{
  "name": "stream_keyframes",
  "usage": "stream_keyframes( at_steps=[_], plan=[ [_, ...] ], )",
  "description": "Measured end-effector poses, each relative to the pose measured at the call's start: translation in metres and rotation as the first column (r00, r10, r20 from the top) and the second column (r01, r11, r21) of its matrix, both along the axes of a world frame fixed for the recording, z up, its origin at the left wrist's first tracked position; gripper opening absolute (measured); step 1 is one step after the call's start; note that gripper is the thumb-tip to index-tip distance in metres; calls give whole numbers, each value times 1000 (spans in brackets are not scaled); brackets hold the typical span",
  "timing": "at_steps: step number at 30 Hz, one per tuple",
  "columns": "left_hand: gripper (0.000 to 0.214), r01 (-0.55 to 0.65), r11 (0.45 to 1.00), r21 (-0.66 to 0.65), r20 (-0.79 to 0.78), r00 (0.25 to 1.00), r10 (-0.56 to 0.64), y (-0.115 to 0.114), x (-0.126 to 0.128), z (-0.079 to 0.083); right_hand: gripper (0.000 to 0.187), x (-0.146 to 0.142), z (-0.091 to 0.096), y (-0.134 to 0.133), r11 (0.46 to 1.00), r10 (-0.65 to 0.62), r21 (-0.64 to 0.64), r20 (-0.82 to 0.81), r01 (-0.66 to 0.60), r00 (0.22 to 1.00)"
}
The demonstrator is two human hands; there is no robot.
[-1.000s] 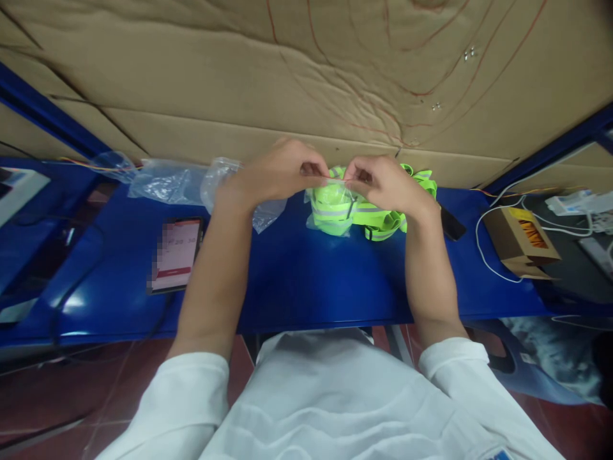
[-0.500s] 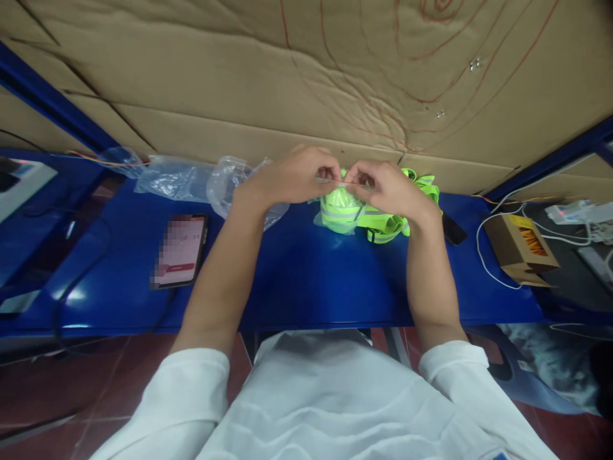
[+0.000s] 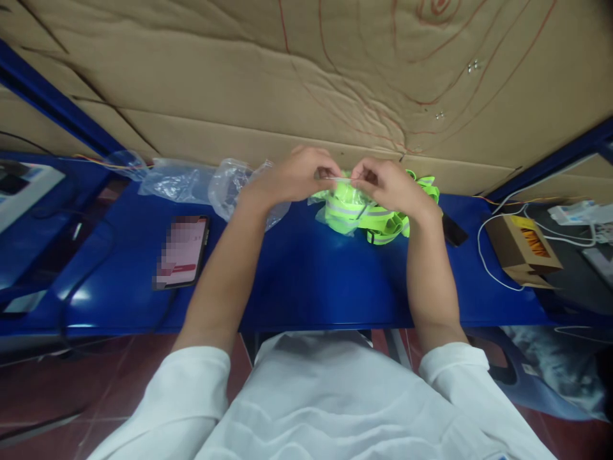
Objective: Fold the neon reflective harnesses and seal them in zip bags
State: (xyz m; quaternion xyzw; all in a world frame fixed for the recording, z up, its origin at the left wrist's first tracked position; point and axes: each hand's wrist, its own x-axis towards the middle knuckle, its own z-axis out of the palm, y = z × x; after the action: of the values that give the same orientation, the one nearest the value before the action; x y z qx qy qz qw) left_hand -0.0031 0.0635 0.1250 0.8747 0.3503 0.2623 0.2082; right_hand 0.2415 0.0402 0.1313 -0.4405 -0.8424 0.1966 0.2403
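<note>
My left hand (image 3: 292, 176) and my right hand (image 3: 387, 185) meet at the back of the blue table (image 3: 306, 275). Both pinch the top edge of a small clear plastic bag (image 3: 342, 207) that holds a folded neon-yellow reflective strap. The bag hangs just above the table between the hands. More loose neon-yellow reflective straps (image 3: 393, 223) lie under and behind my right hand. White sleeves cover my upper arms.
Crumpled clear plastic bags (image 3: 191, 182) lie at the back left. A phone (image 3: 182, 250) rests on the table left of my left arm. A small open cardboard box (image 3: 522, 250) with a white cable stands at right. A cardboard wall rises behind.
The hands stay pinched on the bag's top edge, with small finger shifts. The bag has tilted slightly. The view has moved a little.
</note>
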Motion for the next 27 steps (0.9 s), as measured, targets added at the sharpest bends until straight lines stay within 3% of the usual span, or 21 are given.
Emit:
stream_keyframes(
  at_steps=[4,10,14,16,18,21,24,27],
  plan=[
    [27,-23,1000,18,-7,1000,23,7,-19,3,23,12,6,-1,997,21,-77,-66,-26,998],
    [27,-135,991,-11,6,991,135,11,-18,-1,16,21,8,-2,995,8,-99,6,-7,1000],
    [44,-115,985,-128,-3,993,116,14,-34,2,14,22,2,3,995,4,-96,-10,-5,1000],
    [53,-191,969,-158,-59,981,184,18,-47,-1,14,22,-3,8,997,-22,-73,-48,18,999],
    [56,-347,928,-138,-169,931,323,25,-57,-9,18,24,-7,13,998,-46,-55,-57,43,997],
    [64,-550,829,-101,-377,792,480,37,-62,-27,25,30,-12,16,994,-95,-56,6,96,995],
    [65,-639,759,-122,-534,687,493,47,-59,-42,28,37,-13,16,971,-139,-185,76,151,987],
    [36,-642,751,-155,-561,683,468,48,-59,-42,28,40,-13,15,926,-149,-336,89,170,985]
  ],
)
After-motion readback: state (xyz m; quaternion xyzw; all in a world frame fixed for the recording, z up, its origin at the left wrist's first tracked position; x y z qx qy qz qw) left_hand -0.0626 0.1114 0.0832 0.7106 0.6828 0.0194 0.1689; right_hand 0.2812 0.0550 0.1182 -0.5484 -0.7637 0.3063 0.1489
